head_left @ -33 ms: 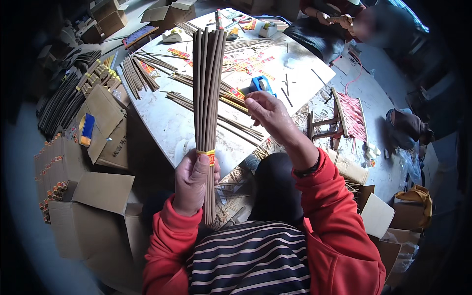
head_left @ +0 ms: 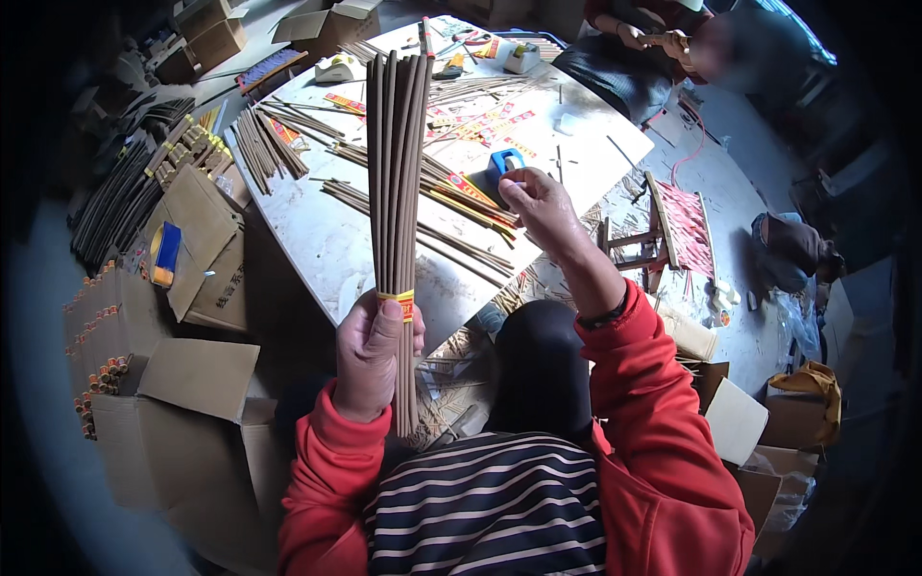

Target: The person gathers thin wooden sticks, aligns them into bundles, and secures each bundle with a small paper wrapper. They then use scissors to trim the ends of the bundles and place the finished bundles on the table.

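My left hand (head_left: pixel 366 350) is closed round a bundle of long brown incense sticks (head_left: pixel 397 173), held upright and spreading slightly toward the top. A yellow and red paper band (head_left: pixel 395 305) wraps the bundle low down, under my thumb. My right hand (head_left: pixel 544 216) is raised over the table's right part, thumb and fingers pinched together. Its fingertips are right by a blue tape dispenser (head_left: pixel 506 161); whatever they pinch is too small to make out. Loose incense sticks (head_left: pixel 456 240) and red and yellow paper labels (head_left: pixel 504 125) lie on the white table (head_left: pixel 298 230).
Open cardboard boxes (head_left: pixel 192 451) stand at the left, near stacked banded bundles (head_left: pixel 178 158). A wooden stool with a pink woven seat (head_left: pixel 685 226) is right of the table. Another person's hands (head_left: pixel 663 40) work at the far right. Stick scraps litter the floor.
My right hand has moved slightly right and up, its fingertips now closer to the tape dispenser. The incense bundle in my left hand has shifted a little left.
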Available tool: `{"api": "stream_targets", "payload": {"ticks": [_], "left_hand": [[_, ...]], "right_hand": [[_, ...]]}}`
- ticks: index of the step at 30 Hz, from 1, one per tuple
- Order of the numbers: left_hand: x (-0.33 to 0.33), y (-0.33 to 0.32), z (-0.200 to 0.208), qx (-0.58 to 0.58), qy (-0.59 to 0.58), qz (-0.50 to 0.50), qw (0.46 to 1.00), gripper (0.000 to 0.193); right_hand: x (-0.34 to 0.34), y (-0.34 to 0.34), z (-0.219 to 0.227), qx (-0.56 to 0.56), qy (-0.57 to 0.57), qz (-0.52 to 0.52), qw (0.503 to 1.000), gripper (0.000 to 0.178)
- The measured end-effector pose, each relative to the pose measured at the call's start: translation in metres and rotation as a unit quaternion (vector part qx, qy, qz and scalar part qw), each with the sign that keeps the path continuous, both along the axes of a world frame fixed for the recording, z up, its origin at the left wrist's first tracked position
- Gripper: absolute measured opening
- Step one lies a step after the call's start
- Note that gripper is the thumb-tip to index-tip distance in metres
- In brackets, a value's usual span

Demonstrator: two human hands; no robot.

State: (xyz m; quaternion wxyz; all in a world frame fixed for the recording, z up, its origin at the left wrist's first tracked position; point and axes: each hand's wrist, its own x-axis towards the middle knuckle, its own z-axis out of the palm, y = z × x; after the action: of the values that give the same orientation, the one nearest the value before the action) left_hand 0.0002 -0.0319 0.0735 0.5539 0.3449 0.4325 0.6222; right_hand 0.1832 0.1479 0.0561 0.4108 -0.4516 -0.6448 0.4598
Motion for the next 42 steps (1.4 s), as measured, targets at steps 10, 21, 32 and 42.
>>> {"api": "stream_targets", "payload": {"ticks": [10,21,32,42], "left_hand": [[-0.017,0.023,-0.026,0.013,-0.049,-0.029,0.998,0.037],[-0.025,0.021,-0.031,0.000,-0.067,-0.038,0.997,0.039],[-0.025,0.020,-0.032,0.015,-0.061,-0.033,0.997,0.036],[-0.031,0.020,-0.033,-0.007,-0.114,-0.024,0.993,0.037]], "right_hand": [[0.025,0.101,-0.031,-0.277,-0.224,-0.096,0.929,0.028],[0.030,0.086,-0.061,-0.265,0.097,-0.143,0.949,0.011],[0.029,0.079,-0.075,-0.358,0.136,-0.178,0.906,0.013],[0.031,0.076,-0.064,-0.368,0.057,-0.171,0.912,0.015]]}}
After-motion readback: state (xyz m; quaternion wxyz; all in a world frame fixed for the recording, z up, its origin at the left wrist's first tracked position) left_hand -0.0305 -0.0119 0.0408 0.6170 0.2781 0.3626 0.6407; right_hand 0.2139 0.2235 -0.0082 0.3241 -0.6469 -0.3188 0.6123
